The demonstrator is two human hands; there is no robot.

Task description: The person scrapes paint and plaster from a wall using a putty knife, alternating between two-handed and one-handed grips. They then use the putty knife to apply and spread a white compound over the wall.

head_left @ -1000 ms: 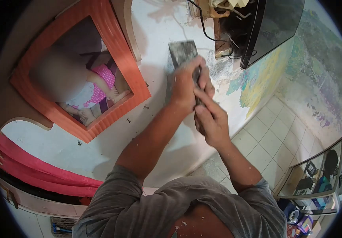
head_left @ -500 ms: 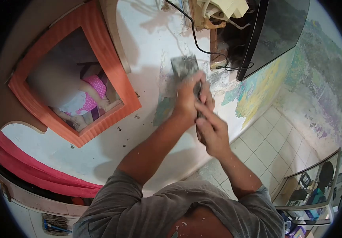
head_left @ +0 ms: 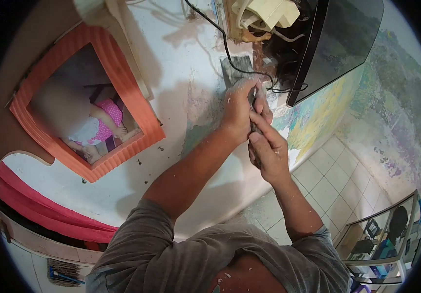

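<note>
Down at the far left, a broom (head_left: 63,271) shows its bristles beside a blue handle, and above it a bright red cloth (head_left: 49,207) hangs in folds. Next comes an orange wavy frame (head_left: 125,80), tilted, with a picture of a small child in pink and white inside it. Small dark holes or plugs dot the pale wall (head_left: 108,195) nearby.

Near the middle, you can see the scraper (head_left: 237,68), its broad, smudged grey blade lying over the wall; whether the edge touches the wall I can't tell. A black cable (head_left: 225,41) crosses in front of the blade. The left hand (head_left: 242,107) is closed around the tool just behind the blade, fingers curled and knuckles dusted white. Just beside and lower down, the right hand (head_left: 270,149) is clamped on the handle, thumb bent and index finger stretched up along it towards the other hand.

Farther right, a dark screen (head_left: 340,49) leans out over flaking green and yellow paint, above pale floor tiles (head_left: 325,190). At the far right, things show in a framed glass panel (head_left: 391,229), any lettering too small to read.
</note>
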